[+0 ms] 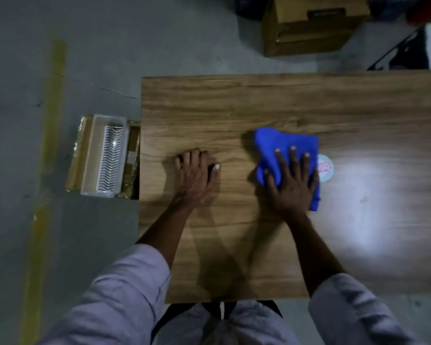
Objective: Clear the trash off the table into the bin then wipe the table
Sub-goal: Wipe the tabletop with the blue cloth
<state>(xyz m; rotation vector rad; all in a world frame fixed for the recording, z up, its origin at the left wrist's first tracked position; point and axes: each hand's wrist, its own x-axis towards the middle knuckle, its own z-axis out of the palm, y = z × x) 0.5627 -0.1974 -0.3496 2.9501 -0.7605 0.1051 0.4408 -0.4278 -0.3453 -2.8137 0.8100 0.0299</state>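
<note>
Wooden table (259,100), glare at right | blue cloth (279,143) is pressed flat mid-table under right hand (292,185), fingers spread | left hand (194,175) is rested on bare wood, fingers loosely bent, nothing held | white bin (105,155) is seen on floor beside left edge

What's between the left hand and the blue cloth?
Nothing. In the head view, only bare wood table lies between the left hand and the blue cloth, which the right hand presses flat.
</note>
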